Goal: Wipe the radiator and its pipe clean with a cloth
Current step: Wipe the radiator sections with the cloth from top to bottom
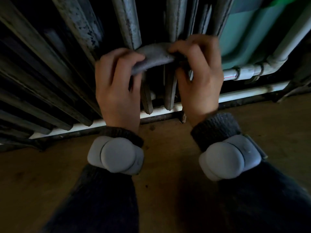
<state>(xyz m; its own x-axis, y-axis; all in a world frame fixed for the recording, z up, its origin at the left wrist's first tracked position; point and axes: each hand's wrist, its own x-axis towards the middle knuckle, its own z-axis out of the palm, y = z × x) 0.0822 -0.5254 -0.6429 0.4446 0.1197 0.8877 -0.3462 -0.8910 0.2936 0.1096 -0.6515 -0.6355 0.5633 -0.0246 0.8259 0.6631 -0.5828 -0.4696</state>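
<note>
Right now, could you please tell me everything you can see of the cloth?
The cloth is grey and soft-looking, like fleece or microfibre, bunched into a thick band. It stretches sideways in a slight arch across the upright ribs of the radiator. The left hand grips one end, the right hand pinches the other. Whether it loops behind a rib is unclear.

You are wearing the one camera on your head, and it is looking forward and steeply down. It is sitting close to the radiator [127, 22], whose ribs are fanning across the top of the wide-angle view. Your left hand [116, 88] and right hand [200, 78] are showing mid-frame, both gripping the cloth [154, 56], with the floor [168, 148] lying beneath them and the pipe [247, 73] running along the right side.
</note>
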